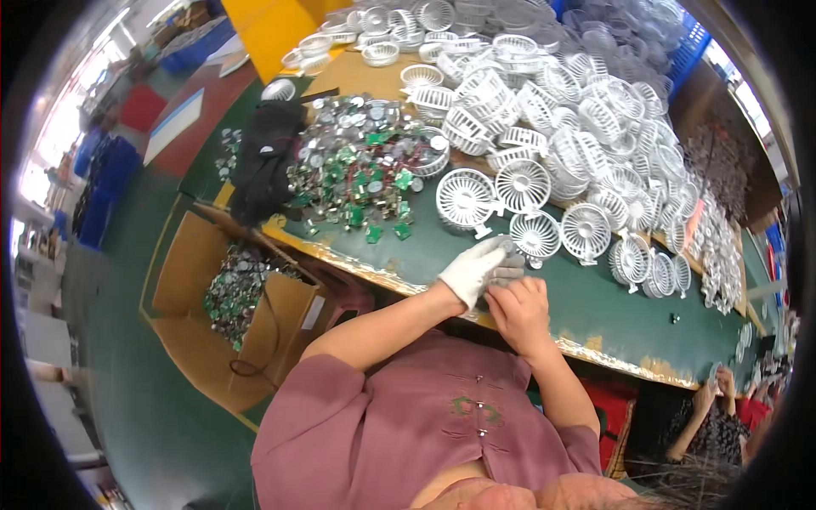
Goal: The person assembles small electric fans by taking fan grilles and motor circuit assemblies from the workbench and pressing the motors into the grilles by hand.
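Left hand (473,267), wearing a white glove, is curling its fingers closed just above the bare right hand (518,310). Both forearms are bending inward from the lower edge, hands touching at the fingertips.

Your left hand (473,268) wears a white glove; your right hand (520,312) is bare. Your shirt (408,425) is dusty mauve with a small green and red motif at the buttons. The table (586,306) is dark green with a worn yellow edge. The fan grilles (544,127) are white, slatted in radial patterns. The parts heap (361,174) is silver flecked with green boards. The box (191,272) is brown cardboard, the floor (127,357) green.
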The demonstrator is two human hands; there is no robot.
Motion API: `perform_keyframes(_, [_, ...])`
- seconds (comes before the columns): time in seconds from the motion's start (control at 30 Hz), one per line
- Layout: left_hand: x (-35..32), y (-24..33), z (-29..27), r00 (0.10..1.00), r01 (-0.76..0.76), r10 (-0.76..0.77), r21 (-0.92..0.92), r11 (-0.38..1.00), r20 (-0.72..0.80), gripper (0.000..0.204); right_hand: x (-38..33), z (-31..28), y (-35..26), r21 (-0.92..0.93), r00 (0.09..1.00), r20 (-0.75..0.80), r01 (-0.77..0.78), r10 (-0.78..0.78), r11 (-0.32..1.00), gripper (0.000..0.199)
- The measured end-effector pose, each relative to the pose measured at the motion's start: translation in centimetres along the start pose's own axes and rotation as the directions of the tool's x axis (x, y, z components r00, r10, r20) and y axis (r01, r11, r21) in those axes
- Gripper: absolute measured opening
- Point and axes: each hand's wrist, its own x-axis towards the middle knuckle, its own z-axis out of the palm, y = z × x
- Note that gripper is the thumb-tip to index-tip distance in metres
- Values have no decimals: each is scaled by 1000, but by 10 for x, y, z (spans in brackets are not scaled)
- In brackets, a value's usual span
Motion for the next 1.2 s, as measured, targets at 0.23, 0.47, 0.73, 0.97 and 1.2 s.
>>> perform_keyframes(0.23, [-30,28,-14,995,-96,98,55,994,-36,50,-10,-15,27,119,987,-16,-160,163,980,27])
perform_keyframes(0.47, [-64,39,-25,999,-30,47,499,866,-21,37,8,-3,78,-193,992,-31,-128,124,973,25])
perform_keyframes(0.73, [-78,32,-15,799,-313,595,903,296,81,17,8,-29,32,-28,996,-24,-82,81,996,17])
perform_keyframes(0.97, [-58,22,-18,731,-418,542,900,-125,415,15,-32,-9,25,-34,980,-41,-197,195,980,14])
perform_keyframes(1.2, [-57,30,-9,686,-431,516,858,-280,513,16,-38,-24,3,33,985,133,-116,111,993,19])
